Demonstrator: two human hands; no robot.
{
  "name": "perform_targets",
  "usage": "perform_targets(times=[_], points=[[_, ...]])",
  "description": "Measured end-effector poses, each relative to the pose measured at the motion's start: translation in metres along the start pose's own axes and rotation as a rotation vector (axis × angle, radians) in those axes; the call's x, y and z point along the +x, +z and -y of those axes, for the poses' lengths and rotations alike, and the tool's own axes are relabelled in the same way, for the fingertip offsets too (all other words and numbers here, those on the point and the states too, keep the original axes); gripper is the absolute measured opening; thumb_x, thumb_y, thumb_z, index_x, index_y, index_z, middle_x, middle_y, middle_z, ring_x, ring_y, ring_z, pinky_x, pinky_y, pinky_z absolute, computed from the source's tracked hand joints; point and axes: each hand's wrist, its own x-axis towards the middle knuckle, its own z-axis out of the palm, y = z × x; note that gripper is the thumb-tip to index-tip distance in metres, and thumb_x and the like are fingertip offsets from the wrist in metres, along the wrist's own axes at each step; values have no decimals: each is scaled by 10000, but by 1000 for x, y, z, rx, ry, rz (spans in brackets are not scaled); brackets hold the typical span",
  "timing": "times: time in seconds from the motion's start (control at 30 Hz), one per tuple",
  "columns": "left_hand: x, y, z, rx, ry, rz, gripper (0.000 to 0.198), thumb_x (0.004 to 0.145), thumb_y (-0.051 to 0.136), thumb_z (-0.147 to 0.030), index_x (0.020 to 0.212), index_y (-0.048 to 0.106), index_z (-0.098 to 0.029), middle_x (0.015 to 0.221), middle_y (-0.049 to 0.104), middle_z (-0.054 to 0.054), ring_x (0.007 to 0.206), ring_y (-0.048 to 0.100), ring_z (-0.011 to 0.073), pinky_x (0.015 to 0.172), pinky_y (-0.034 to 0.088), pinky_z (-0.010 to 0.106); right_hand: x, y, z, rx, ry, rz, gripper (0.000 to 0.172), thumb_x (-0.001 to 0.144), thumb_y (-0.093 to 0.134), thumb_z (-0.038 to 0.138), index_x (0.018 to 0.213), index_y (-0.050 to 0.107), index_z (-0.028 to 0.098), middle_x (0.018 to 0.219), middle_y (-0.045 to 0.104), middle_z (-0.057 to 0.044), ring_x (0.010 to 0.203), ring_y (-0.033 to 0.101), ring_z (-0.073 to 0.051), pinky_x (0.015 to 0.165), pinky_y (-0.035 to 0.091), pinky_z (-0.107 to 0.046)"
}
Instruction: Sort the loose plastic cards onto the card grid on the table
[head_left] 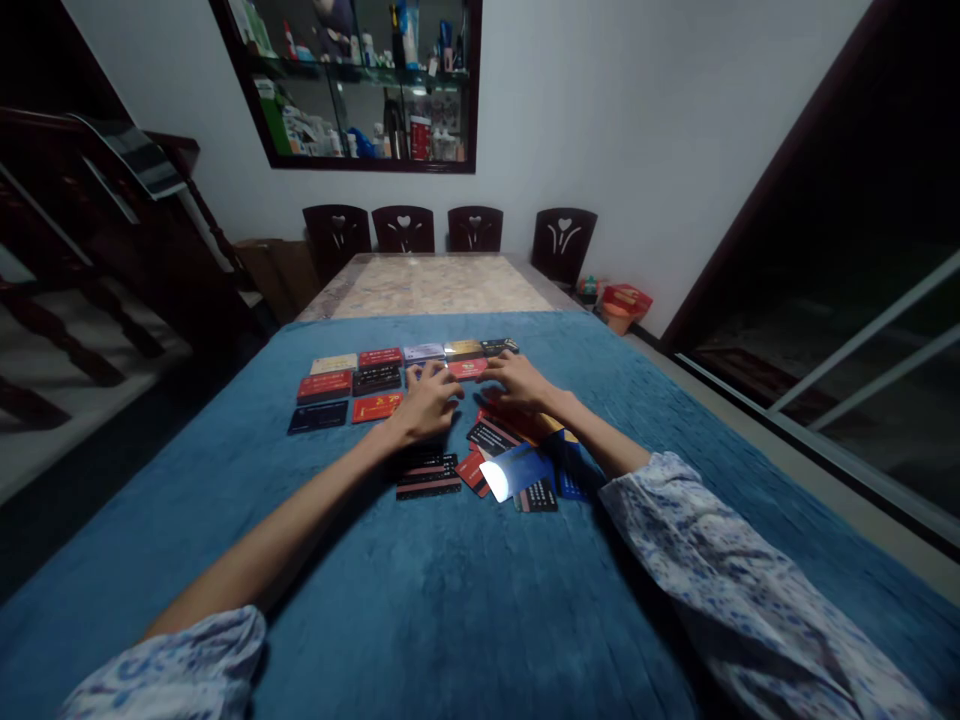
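Both my hands reach forward over a blue cloth [465,600]. My left hand [429,398] and my right hand [517,382] meet at a red card [466,369], fingers curled down on its two ends. Around it, cards lie in neat rows [352,385]: red, black, white and pale ones. Under and behind my right wrist sits a loose heap of cards [517,455], one of them glaring white with reflected light. A black striped card [427,474] lies beside my left forearm.
The cloth covers the near part of a long table [439,285] with a pale patterned top. Several dark chairs [405,228] stand at its far end. A glass wall cabinet [360,80] hangs above. A staircase is at left, a sliding door at right.
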Motion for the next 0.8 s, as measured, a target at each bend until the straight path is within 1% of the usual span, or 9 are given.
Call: perform_targets(times=[0.13,0.27,0.4,0.47,0.53,0.63,0.7,0.8], points=[[-2,1,-12,-12,39,8,227,861,539,-185,993,718,-233,1187,651,82,1248,390,321,1000,258,535,-19,1,-2,15,3,-54,327,922,573,313,1215,702,246,1216,663,-106,1105,467,-282,876,345,-392],[-4,3,-25,-37,75,15,214,882,538,-206,987,724,-220,1179,657,84,1218,422,305,1003,248,531,-39,1,1,43,25,-65,312,948,549,340,1193,710,231,1193,673,-110,1126,468,-283,833,353,-370],[-8,5,-37,-71,96,24,232,916,521,-288,1017,721,-230,1194,658,83,1220,421,308,1012,242,535,-57,4,2,49,10,-90,307,970,524,350,1175,719,233,1147,677,-118,1075,483,-267,810,353,-360],[-10,6,-42,-85,111,44,245,910,544,-348,1049,713,-238,1219,648,83,1221,420,315,1027,238,542,-66,7,3,54,8,-96,300,977,517,354,1160,725,237,1143,677,-117,1049,485,-260,793,351,-352],[-12,7,-46,-94,129,77,297,883,590,-415,1098,698,-242,1253,628,87,1227,417,326,1042,237,553,-74,9,5,65,10,-103,297,979,523,364,1161,724,243,1149,676,-115,1033,484,-255,783,352,-349],[-14,9,-51,-99,147,124,433,835,647,-500,1177,664,-235,1301,592,106,1246,403,348,1053,244,572,-83,11,9,95,6,-123,304,984,523,377,1170,720,240,1163,676,-119,1037,483,-252,803,363,-357],[-15,10,-54,-95,149,145,494,813,667,-525,1206,642,-225,1322,573,120,1261,391,356,1061,246,582,-88,13,12,119,2,-135,298,987,521,365,1161,724,232,1169,677,-118,1045,483,-250,832,370,-366],[-15,11,-54,-75,136,164,509,810,670,-528,1211,622,-219,1338,559,128,1275,380,361,1065,247,599,-91,14,15,145,-3,-141,284,985,524,329,1163,723,233,1175,678,-115,1051,483,-248,860,379,-379]])
